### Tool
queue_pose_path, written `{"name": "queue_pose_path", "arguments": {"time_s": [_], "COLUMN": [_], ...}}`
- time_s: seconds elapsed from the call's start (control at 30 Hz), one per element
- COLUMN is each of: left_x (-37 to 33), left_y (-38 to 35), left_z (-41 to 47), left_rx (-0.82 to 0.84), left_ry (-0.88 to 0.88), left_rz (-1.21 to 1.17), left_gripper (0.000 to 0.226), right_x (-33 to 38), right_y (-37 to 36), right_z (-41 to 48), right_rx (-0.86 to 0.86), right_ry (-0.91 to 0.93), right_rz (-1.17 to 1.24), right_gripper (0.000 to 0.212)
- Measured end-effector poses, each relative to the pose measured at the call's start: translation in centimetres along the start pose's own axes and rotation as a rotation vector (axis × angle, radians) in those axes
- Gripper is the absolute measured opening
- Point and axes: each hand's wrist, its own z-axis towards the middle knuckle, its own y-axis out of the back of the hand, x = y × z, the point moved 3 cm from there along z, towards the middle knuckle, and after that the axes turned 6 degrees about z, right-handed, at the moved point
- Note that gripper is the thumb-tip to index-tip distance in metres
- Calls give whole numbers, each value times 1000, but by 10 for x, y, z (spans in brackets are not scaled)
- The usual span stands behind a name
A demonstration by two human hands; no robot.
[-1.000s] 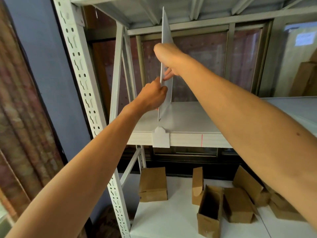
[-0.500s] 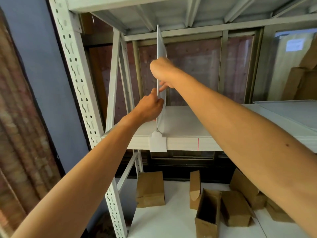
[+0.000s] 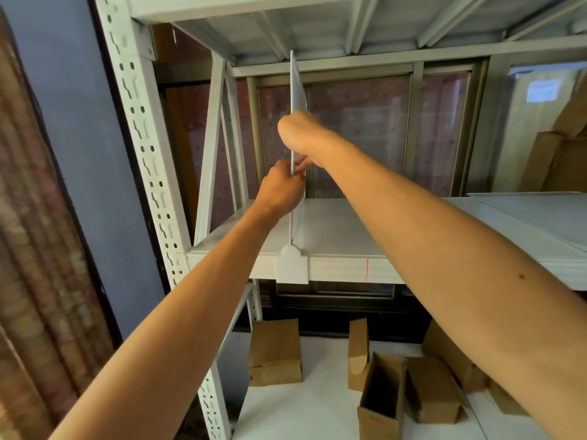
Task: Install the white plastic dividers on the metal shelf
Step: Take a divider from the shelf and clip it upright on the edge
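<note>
While both hands grip it, divider stands on shelf

Item: white plastic divider (image 3: pixel 298 87), upright, edge-on to the camera, at 12 o'clock. Its lower end meets a white foot clip (image 3: pixel 291 265) set over the front lip of the metal shelf (image 3: pixel 343 223).
Left hand (image 3: pixel 279 188): fingers curled, pinching the divider's near edge at mid-height.
Right hand (image 3: pixel 298 134): just above, at 12 o'clock of the left, fingers closed round the same edge.
Red mark (image 3: pixel 367 269): on the lip, at 3 o'clock of the clip.
Cardboard boxes (image 3: pixel 274 352): on the lower shelf (image 3: pixel 317 414), at 6 o'clock.
</note>
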Motion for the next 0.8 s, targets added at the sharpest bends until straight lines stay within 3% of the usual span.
{"name": "queue_pose_path", "arguments": {"time_s": [0.1, 0.3, 0.4, 0.6, 0.7, 0.8], "left_x": [-7, -1, 1, 5, 2, 3], "left_y": [-5, -12, -11, -8, -7, -8], "left_z": [0, -5, -6, -8, -8, -6], "left_rx": [-25, -20, 15, 150, 162, 168], "left_ry": [35, -45, -60, -75, -49, -31], "left_rz": [-203, -278, -231, -81, -37, -7], "left_gripper": [34, 54, 64, 76, 71, 57], "right_x": [1, -3, -5, -9, -12, -14], "right_y": [-2, -6, -10, -11, -12, -10], "right_z": [2, 2, -2, -6, -5, -4], "right_rx": [2, 6, -3, -4, -8, -3], "right_ry": [33, 44, 49, 33, 27, 14], "right_rz": [-37, -32, -37, -59, -78, -102], "right_gripper": [38, 35, 21, 29, 36, 29]}}
